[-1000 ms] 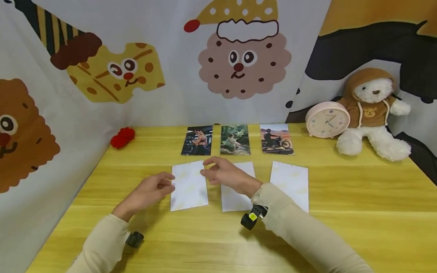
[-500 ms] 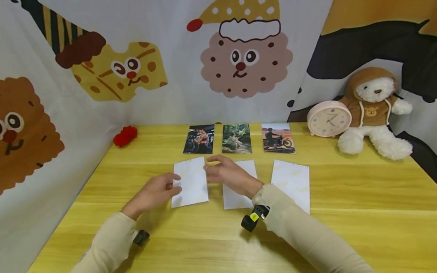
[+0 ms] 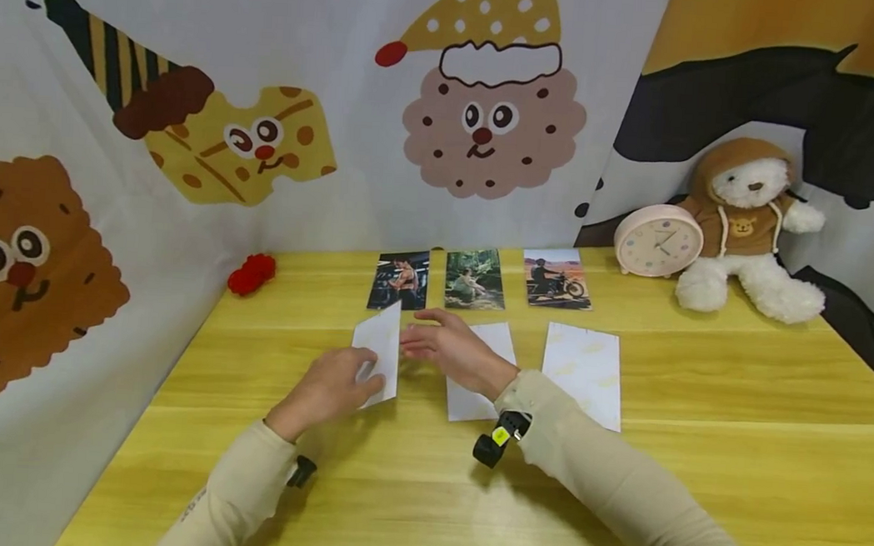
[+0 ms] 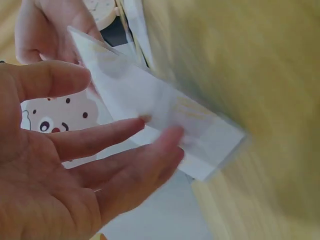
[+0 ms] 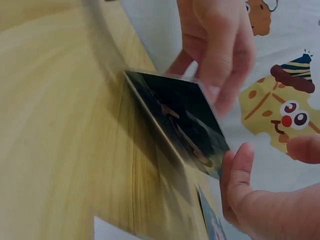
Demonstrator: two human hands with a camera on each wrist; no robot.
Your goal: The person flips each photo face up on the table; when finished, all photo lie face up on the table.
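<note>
A photo card (image 3: 384,337) stands tilted on the table at the left of the front row, its right edge raised. Its white back faces my left hand (image 3: 327,390), whose fairly straight fingers lie against that back in the left wrist view. From the right wrist view the dark picture side (image 5: 177,117) shows. My right hand (image 3: 464,356) is on the card's other side, fingertips at its edge and thumb held apart. Under and beside the right hand lies a second white-backed card (image 3: 472,400); a third white-backed card (image 3: 585,370) lies farther right.
Three picture cards lie face up behind: a gym photo (image 3: 401,281), a forest photo (image 3: 476,279) and a motorcycle photo (image 3: 557,279). A red object (image 3: 251,275) sits back left. A pink clock (image 3: 658,241) and a teddy bear (image 3: 748,229) stand back right on the wooden table (image 3: 424,489).
The left card has gone from lying nearly flat to steeply tilted, right edge up. My left hand has moved right onto its back; my right hand has stayed close to its right side.
</note>
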